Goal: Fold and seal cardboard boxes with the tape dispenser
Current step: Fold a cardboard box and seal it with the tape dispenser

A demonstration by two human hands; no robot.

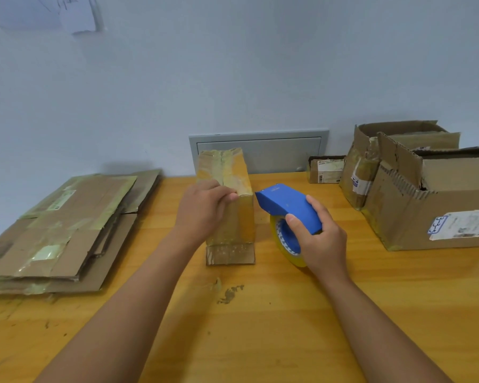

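A narrow cardboard box point(233, 217), covered in yellowish tape, stands upright in the middle of the wooden table point(260, 327). My left hand point(205, 208) grips its upper left edge, fingers curled over the top. Just right of the box, my right hand point(318, 239) holds a blue tape dispenser point(288, 205) by its body, with the nose pointing at the box's upper right side. A roll of yellowish tape point(281, 241) sits in the dispenser, under my palm.
A stack of flattened cardboard boxes point(67, 230) lies at the left. Two opened, torn boxes point(426, 203) stand at the right, with a small labelled box point(325, 170) behind them by the wall. A grey wall panel point(274, 153) sits behind the table.
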